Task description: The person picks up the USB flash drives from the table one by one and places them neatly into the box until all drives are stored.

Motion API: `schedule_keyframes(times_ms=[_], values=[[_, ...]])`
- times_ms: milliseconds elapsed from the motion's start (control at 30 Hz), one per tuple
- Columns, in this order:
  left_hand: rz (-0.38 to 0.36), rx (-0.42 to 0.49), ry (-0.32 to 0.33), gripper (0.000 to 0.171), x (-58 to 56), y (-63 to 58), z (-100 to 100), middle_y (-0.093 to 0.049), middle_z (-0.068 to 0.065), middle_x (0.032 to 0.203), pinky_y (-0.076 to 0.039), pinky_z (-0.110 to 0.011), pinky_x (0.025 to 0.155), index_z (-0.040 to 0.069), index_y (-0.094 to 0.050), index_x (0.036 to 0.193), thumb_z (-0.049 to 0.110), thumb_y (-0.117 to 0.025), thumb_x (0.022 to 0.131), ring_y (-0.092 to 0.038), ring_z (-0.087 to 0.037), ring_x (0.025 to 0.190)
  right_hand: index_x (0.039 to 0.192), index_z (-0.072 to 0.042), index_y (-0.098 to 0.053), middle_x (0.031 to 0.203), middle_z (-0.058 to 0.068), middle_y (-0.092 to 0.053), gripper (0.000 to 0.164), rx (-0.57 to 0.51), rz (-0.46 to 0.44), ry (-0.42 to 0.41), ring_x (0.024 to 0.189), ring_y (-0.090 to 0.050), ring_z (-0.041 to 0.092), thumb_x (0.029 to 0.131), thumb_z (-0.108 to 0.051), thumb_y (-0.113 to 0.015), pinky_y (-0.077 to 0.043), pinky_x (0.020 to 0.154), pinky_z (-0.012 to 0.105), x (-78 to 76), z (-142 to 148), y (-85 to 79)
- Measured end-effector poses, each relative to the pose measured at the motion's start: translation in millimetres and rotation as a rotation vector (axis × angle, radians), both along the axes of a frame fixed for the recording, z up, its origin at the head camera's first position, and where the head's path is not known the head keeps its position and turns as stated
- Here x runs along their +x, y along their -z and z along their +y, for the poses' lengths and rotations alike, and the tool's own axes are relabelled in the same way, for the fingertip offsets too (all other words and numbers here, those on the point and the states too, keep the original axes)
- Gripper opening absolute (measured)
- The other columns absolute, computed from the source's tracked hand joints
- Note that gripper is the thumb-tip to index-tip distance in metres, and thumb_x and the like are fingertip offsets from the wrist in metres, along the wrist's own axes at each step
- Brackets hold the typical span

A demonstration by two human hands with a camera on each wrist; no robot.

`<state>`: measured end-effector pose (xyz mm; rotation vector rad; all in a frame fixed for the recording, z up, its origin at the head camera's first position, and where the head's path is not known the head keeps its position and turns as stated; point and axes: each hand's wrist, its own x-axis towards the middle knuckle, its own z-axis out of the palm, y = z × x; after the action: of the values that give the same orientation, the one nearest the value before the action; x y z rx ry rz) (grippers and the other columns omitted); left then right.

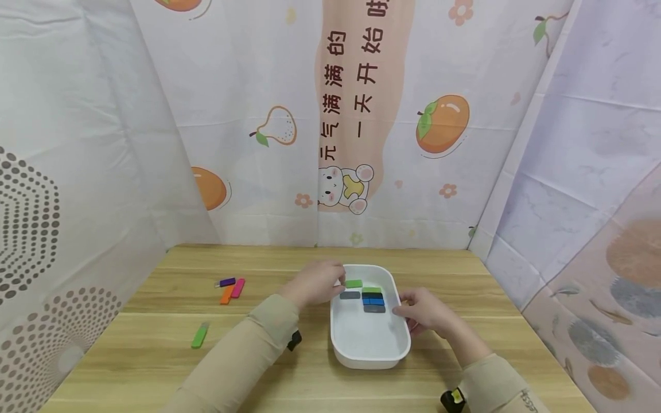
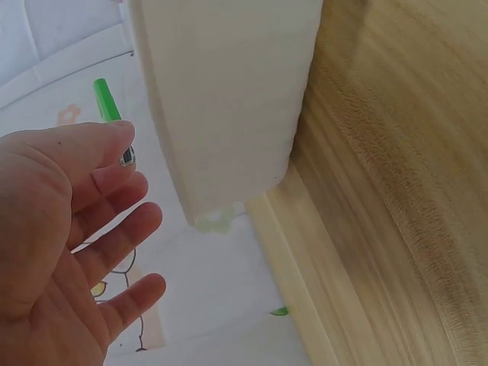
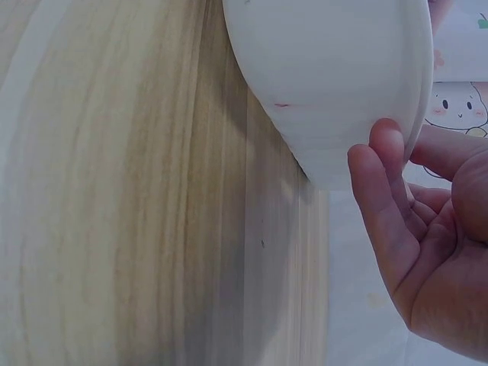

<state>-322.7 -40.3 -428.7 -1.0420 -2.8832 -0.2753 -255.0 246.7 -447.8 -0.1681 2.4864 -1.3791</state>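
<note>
My left hand [image 1: 317,281] is over the left rim of a white plastic tray [image 1: 369,338], its thumb and forefinger pinching a green USB flash drive [image 2: 107,101]. The drive's metal connector shows below the thumb in the left wrist view, while the other fingers spread apart. Inside the tray's far half lie a grey flash drive [image 1: 350,295] on the left and a short stack of green [image 1: 372,289], black, blue and grey drives on the right. My right hand [image 1: 426,310] grips the tray's right rim, thumb on the rim and fingers against the outer wall [image 3: 335,107].
On the wooden table [image 1: 263,367] at left lie a purple flash drive [image 1: 227,282], an orange one [image 1: 226,295] and a pink one [image 1: 238,288]. Nearer the front left is a green one [image 1: 199,335]. A printed curtain [image 1: 258,178] hangs behind the table.
</note>
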Motion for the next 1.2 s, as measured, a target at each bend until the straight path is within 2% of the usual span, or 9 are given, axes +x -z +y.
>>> schedule_keyframes(times_ms=[267, 567, 767, 933, 1100, 1200], values=[[0.048, -0.079, 0.038, 0.009, -3.0, 3.3, 9, -0.066, 0.005, 0.11, -0.048, -0.045, 0.099, 0.022, -0.074, 0.099, 0.031, -0.072, 0.096, -0.063, -0.015, 0.104, 0.124, 0.009, -0.062, 0.082, 0.014, -0.067, 0.037, -0.004, -0.006, -0.003, 0.06, -0.068, 0.025, 0.095, -0.011, -0.071, -0.06, 0.056, 0.044, 0.5, 0, -0.3], [0.016, -0.097, 0.031, 0.009, -9.0, 7.7, 15, -0.068, 0.006, 0.11, -0.04, -0.05, 0.108, 0.022, -0.075, 0.096, 0.031, -0.073, 0.095, -0.062, -0.015, 0.106, 0.125, 0.009, -0.061, 0.083, 0.013, -0.067, 0.038, -0.001, -0.005, -0.006, 0.062, -0.068, 0.025, 0.094, -0.012, -0.072, -0.06, 0.056, 0.044, -0.1, 1, -0.5], [0.004, -0.11, 0.023, 0.009, -13.8, 13.5, 21, -0.068, 0.011, 0.1, -0.032, -0.053, 0.112, 0.024, -0.074, 0.086, 0.032, -0.076, 0.091, -0.061, -0.013, 0.101, 0.125, 0.009, -0.062, 0.082, 0.013, -0.067, 0.036, -0.003, -0.008, -0.006, 0.06, -0.068, 0.025, 0.095, -0.01, -0.07, -0.06, 0.056, 0.045, -0.4, 0, -0.1], [-0.008, -0.124, 0.008, 0.013, -13.8, 15.0, 24, -0.061, 0.012, 0.087, -0.032, -0.05, 0.109, 0.023, -0.072, 0.081, 0.03, -0.078, 0.09, -0.056, -0.014, 0.092, 0.126, 0.009, -0.061, 0.082, 0.013, -0.066, 0.038, 0.005, -0.005, 0.006, 0.061, -0.068, 0.025, 0.095, -0.011, -0.071, -0.06, 0.057, 0.045, -0.2, -1, -1.0], [-0.008, -0.146, -0.011, 0.019, -12.1, 15.2, 26, -0.057, 0.012, 0.082, -0.03, -0.052, 0.112, 0.023, -0.067, 0.074, 0.028, -0.077, 0.09, -0.056, -0.016, 0.092, 0.126, 0.009, -0.06, 0.082, 0.013, -0.067, 0.039, 0.001, -0.007, 0.004, 0.063, -0.069, 0.026, 0.095, -0.012, -0.071, -0.06, 0.057, 0.045, -0.5, -1, -0.6], [-0.023, -0.145, -0.024, 0.022, -11.3, 15.8, 26, -0.058, 0.012, 0.079, -0.031, -0.05, 0.111, 0.023, -0.067, 0.072, 0.026, -0.077, 0.091, -0.056, -0.015, 0.09, 0.126, 0.01, -0.06, 0.081, 0.013, -0.067, 0.038, -0.013, -0.011, -0.005, 0.062, -0.069, 0.026, 0.095, -0.011, -0.071, -0.06, 0.057, 0.046, -0.5, -1, 0.1]])
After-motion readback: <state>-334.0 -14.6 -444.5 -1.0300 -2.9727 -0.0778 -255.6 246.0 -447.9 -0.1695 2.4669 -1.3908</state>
